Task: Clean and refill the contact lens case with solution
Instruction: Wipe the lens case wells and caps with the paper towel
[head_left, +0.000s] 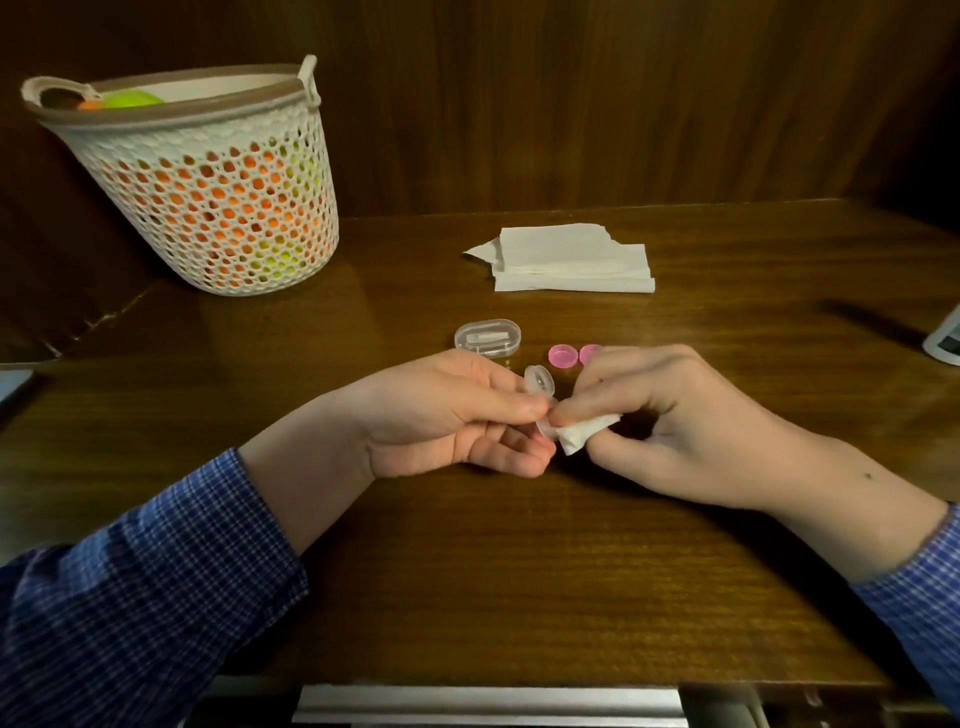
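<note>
We see a glossy, grained wood tabletop (467, 571) catching lamplight. The lens case (540, 382) is clear, smooth plastic, as is the oval box (487, 338) at 12 o'clock; two caps (563, 356) are shiny pink plastic. Matt white paper tissues (571, 260) lie beyond. At 10 o'clock, a perforated matt plastic basket (208, 171). Sleeves (156, 597) are checked woven cloth.

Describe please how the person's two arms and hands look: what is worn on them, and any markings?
Both arms wear long sleeves of a blue shirt with a fine white check, the left sleeve and the right sleeve both pushed back from the wrists. The left hand and right hand are bare: no gloves, rings or watch visible. A small dark spot marks the right wrist.
</note>
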